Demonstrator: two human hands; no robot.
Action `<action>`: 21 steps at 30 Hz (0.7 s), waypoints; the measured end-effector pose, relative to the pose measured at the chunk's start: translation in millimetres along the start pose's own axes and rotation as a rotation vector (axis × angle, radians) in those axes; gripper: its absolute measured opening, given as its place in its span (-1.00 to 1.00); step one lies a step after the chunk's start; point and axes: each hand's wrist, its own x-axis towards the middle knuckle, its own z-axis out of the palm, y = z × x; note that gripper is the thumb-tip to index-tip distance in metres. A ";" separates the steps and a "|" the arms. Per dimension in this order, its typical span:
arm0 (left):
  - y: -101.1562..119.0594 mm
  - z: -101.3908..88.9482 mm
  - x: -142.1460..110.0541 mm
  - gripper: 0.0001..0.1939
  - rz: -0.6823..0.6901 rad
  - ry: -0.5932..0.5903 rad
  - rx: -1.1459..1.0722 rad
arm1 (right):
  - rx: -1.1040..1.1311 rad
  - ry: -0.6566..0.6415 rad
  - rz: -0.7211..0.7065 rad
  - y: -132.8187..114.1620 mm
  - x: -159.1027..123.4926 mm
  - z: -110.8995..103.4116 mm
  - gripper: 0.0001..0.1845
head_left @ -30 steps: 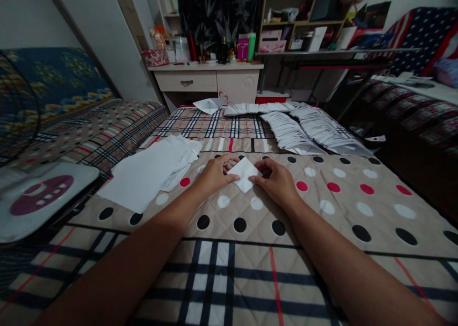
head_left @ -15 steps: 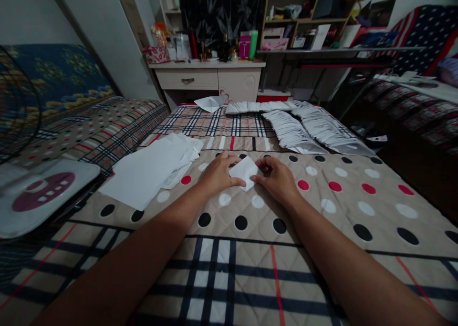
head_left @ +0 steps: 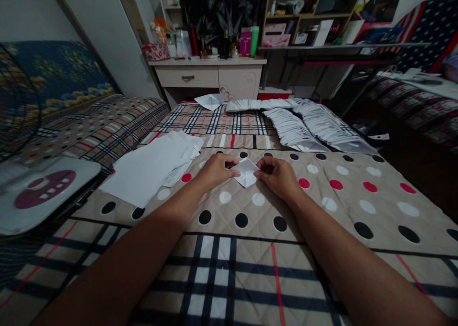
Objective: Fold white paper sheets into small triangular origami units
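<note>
A small piece of folded white paper [head_left: 246, 172] lies between my two hands, just above the dotted bedspread [head_left: 300, 216]. My left hand [head_left: 220, 169] pinches its left corner between thumb and fingers. The opposite corner is gripped by my right hand [head_left: 277, 173], thumb on top. The paper looks diamond-shaped, with crease lines across its face. Left of my hands rests a loose pile of white paper sheets [head_left: 143, 166], some with print showing at the edge.
Rows of folded white papers [head_left: 291, 130] stand packed together at the back right. Another folded paper [head_left: 210, 101] lies near the far edge. At the left is a white plastic panel [head_left: 86, 168] with a purple oval. Beyond the bed stands a white dresser [head_left: 203, 76].
My left thumb has drawn back from the middle of the paper to its left corner. The paper now shows wider and flatter, with its creases visible. The view has shifted slightly.
</note>
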 end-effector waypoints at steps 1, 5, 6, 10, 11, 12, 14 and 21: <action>0.5 -0.4 -0.4 -0.78 0.006 0.000 -0.003 | 0.012 -0.004 -0.002 0.9 0.1 0.2 -0.92; 4.3 -0.8 -3.7 -0.82 0.058 -0.008 -0.010 | 0.025 0.028 -0.038 3.6 -1.1 1.9 -0.84; 5.1 -0.8 -4.4 -0.84 0.071 -0.015 -0.011 | 0.024 0.037 -0.057 3.9 -1.6 2.2 -0.82; 4.2 -0.8 -5.3 -0.86 0.116 0.001 0.013 | 0.008 0.057 -0.123 3.5 -2.7 2.0 -0.76; 3.0 -0.7 -5.2 -0.87 0.121 0.008 0.024 | -0.007 0.055 -0.137 3.0 -2.8 1.7 -0.75; 1.7 -0.5 -5.0 -0.87 0.123 0.016 0.035 | -0.027 0.052 -0.151 2.4 -2.9 1.4 -0.75; -0.9 -0.5 -4.6 -0.89 0.126 0.025 0.053 | -0.068 0.038 -0.172 1.0 -3.1 0.7 -0.74; -1.4 -4.7 -6.3 -0.86 0.261 -0.014 0.084 | -0.187 -0.008 -0.205 -4.9 -5.7 -0.8 -0.72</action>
